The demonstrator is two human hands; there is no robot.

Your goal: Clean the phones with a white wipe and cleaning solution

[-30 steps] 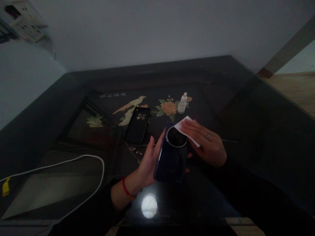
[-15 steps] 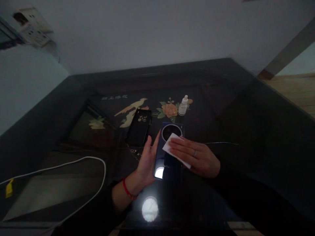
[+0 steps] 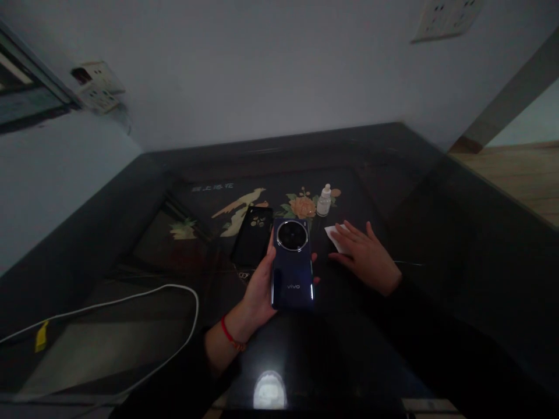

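My left hand (image 3: 261,286) holds a dark blue phone (image 3: 292,269) back side up, its round camera ring toward the far end. The fingers wrap the phone's edges. My right hand (image 3: 365,254) lies flat on the dark glass table (image 3: 437,244) to the right of the phone, fingers stretched out over a white cloth (image 3: 335,236), pressing it down. A black phone case (image 3: 252,235) lies just left of the phone. A small white dropper bottle (image 3: 324,201) stands upright beyond the cloth.
A white cable (image 3: 131,302) loops over the table's left part, with a yellow tag (image 3: 41,336) on it. Wall sockets (image 3: 98,90) sit at the upper left and another socket plate (image 3: 445,17) at the upper right. Painted flowers (image 3: 302,206) decorate the tabletop.
My right hand has taken the cloth off the phone's back and moved right, laying it on the table. My left hand has turned the phone flatter and lifted it slightly.
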